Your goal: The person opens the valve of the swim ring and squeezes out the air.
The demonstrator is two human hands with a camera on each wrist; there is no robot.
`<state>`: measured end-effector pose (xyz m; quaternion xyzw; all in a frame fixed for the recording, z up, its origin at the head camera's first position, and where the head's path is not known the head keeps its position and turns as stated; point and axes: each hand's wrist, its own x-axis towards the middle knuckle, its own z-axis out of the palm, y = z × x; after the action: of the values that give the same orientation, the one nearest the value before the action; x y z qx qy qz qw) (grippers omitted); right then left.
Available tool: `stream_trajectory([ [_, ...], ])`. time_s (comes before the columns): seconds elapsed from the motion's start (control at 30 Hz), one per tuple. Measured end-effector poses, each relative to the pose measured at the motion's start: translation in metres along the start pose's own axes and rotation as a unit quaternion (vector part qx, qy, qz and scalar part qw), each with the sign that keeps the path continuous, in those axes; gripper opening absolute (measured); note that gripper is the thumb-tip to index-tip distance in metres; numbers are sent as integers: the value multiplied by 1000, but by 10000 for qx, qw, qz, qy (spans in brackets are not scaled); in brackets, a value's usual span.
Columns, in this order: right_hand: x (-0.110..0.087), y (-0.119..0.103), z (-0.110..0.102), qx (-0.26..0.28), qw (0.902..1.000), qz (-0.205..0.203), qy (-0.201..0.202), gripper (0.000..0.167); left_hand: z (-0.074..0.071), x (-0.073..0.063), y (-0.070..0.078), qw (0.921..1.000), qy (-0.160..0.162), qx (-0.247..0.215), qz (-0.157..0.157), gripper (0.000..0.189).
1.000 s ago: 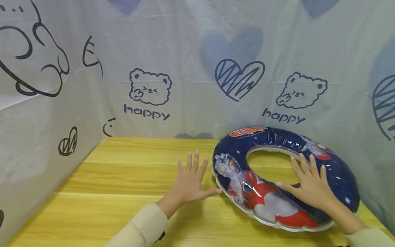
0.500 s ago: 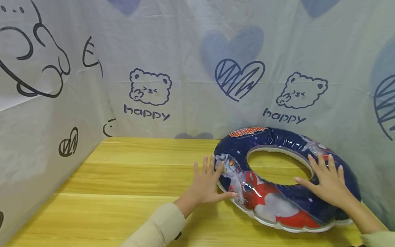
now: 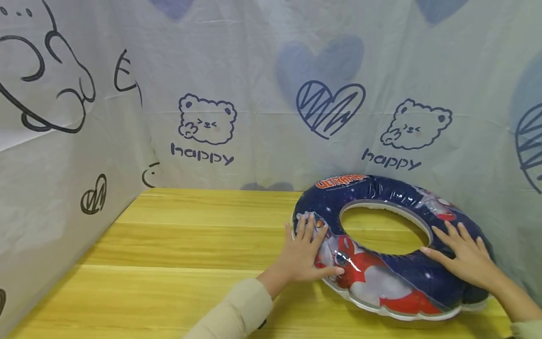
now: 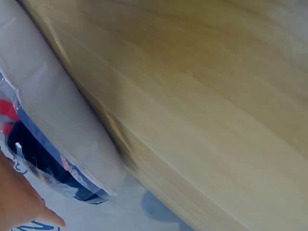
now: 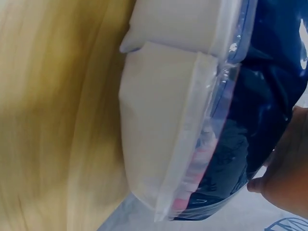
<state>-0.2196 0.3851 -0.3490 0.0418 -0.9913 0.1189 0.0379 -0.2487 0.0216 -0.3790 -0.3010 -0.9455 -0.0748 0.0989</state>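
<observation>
An inflated swim ring (image 3: pixel 402 278), dark blue with a red and silver figure and white underside, lies on the right part of the yellow wooden table. My left hand (image 3: pixel 302 254) rests with spread fingers over the ring's left side, thumb toward the printed figure. Over the ring's right side my right hand (image 3: pixel 467 259) lies with its fingers straight and its thumb near the inner hole. The left wrist view shows the ring's pale side (image 4: pixel 62 101) along the table. In the right wrist view, the right hand (image 5: pixel 286 168) is against the blue upper face.
The yellow wood-grain table (image 3: pixel 178 263) extends to the left of the ring. A whitish cloth (image 3: pixel 262 94) printed with hearts, bear faces and the word "happy" hangs at the back and along both sides, close behind the ring.
My left hand has moved right from the bare table onto the ring's left side. My right hand has shifted right and slightly down over the ring, which stays about where it was.
</observation>
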Motion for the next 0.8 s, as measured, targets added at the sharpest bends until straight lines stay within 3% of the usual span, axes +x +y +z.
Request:
stream_trajectory([
  [0.23, 0, 3, 6, 55, 9999, -73, -83, 84, 3, 2, 6, 9996, -123, 175, 156, 95],
  [0.47, 1, 1, 7, -15, 9999, -55, -139, 84, 6, 3, 4, 9993, 15, 346, 130, 92],
  [0.8, -4, -8, 10, 116, 9993, -202, -282, 72, 3, -3, -5, 9996, 86, 148, 214, 89],
])
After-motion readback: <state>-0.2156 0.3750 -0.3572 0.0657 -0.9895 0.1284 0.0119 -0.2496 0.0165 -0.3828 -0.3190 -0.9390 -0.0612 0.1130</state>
